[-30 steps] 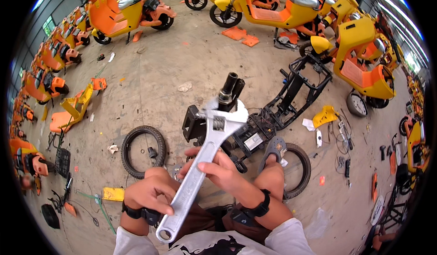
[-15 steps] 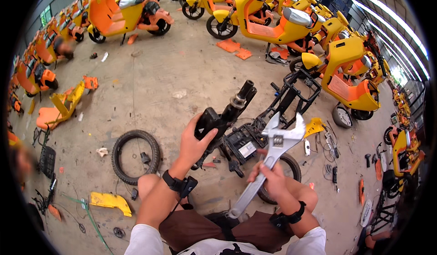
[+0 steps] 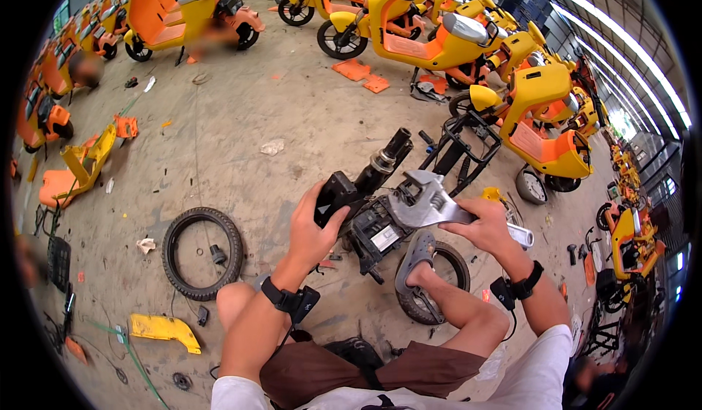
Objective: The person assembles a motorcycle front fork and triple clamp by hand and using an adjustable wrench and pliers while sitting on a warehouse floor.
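My left hand is wrapped round a black scooter front fork, near the block at its crown. The steering tube with a metal collar slants up and away to the right. In my right hand is a large silver adjustable wrench, gripped on the handle just behind the head. The wrench lies almost level, its jaws pointing left toward the tube and looking apart from it. Part of its handle shows beyond my fingers. The fork's lower part is hidden behind my left hand and wrist.
A stripped black scooter frame lies ahead. One tyre lies at left, another beneath my sandalled foot. A yellow panel sits lower left. Rows of yellow-orange scooters stand beyond.
The wrench has swung from upright to nearly level, its head now closer to the fork. My right hand has moved up and right, gripping nearer the head. My left hand still holds the fork.
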`<state>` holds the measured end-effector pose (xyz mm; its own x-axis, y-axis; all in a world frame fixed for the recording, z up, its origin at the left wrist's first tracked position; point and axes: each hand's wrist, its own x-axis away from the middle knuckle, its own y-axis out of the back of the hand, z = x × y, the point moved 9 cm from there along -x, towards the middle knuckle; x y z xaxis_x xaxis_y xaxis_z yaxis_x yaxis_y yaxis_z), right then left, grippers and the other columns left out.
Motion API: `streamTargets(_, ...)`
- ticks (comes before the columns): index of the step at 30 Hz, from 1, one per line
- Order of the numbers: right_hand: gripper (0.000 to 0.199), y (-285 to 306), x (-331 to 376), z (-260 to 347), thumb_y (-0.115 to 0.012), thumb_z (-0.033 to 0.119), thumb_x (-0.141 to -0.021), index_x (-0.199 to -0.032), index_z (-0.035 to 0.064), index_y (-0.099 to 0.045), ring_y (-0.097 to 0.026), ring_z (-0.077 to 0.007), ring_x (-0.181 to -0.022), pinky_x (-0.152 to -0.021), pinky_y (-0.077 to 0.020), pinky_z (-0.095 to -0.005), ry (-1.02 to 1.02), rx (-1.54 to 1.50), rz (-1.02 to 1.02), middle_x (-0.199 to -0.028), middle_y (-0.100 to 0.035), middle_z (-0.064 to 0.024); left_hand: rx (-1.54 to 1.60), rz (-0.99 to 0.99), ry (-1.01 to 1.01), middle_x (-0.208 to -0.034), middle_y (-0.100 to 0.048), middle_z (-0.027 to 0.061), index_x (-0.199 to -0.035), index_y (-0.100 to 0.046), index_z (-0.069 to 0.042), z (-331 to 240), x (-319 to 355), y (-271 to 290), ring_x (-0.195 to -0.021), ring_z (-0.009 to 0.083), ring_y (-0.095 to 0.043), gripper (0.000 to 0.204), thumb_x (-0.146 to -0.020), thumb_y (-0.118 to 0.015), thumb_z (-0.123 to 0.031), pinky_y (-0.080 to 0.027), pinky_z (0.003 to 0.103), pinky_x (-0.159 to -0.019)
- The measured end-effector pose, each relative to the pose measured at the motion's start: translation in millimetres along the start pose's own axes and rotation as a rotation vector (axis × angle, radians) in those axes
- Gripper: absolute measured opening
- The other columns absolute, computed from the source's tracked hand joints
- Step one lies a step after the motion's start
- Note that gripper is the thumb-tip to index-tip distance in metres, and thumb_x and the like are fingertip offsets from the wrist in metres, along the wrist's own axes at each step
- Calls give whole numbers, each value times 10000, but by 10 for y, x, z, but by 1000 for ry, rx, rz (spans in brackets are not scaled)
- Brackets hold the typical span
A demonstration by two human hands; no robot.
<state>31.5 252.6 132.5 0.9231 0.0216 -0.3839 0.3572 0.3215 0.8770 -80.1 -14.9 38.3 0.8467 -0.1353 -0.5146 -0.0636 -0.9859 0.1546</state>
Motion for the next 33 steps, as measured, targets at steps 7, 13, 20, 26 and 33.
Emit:
streamTargets(7, 493, -260, -138, -207, -818, 344, -655, -1012, 30, -689, -595, -218, -601, -561, -458, -308, -32, -112, 39, -709, -637, -133, -105, -29, -88, -999, -617, 190, -1138, -541, 49, -122, -24, 9, -887, 293, -627, 482, -729, -757, -86, -493, 349, -785)
streamTargets(13, 532, -333, -33, -22, -753, 420, -718, -1094, 55, -661, -632, -268, -678, -605, -493, -342, -191, -57, 82, -769, -642, -133, -127, -29, -142, -939, -626, 172, -1114, -549, 52, -132, -45, 7, -803, 283, -634, 473, -717, -764, -90, -498, 334, -737)
streamTargets(20, 491, -441, -15, 126, -672, 418, -804, -1031, -14, -627, -629, -348, -786, -676, -489, -385, -341, -138, 200, -849, -639, -211, -105, -39, -133, -937, -634, 180, -1110, -560, 50, -160, -62, -2, -807, 283, -642, 472, -707, -766, -84, -502, 336, -732)
streamTargets(26, 534, -562, 40, 153, -657, 452, -822, -965, -60, -604, -606, -274, -710, -636, -470, -361, -461, -238, 275, -787, -618, -205, -77, -9, -67, -956, -652, 188, -1102, -580, 67, -83, -57, 48, -855, 263, -644, 486, -704, -779, -126, -492, 333, -780)
streamTargets(33, 502, -741, 179, 246, -599, 432, -883, -982, -54, -515, -541, -163, -353, -326, -396, -289, -562, -445, 355, -596, -524, -77, -71, 5, -63, -971, -662, 204, -1103, -586, 78, -122, -71, 46, -887, 274, -656, 505, -692, -793, -129, -497, 338, -796)
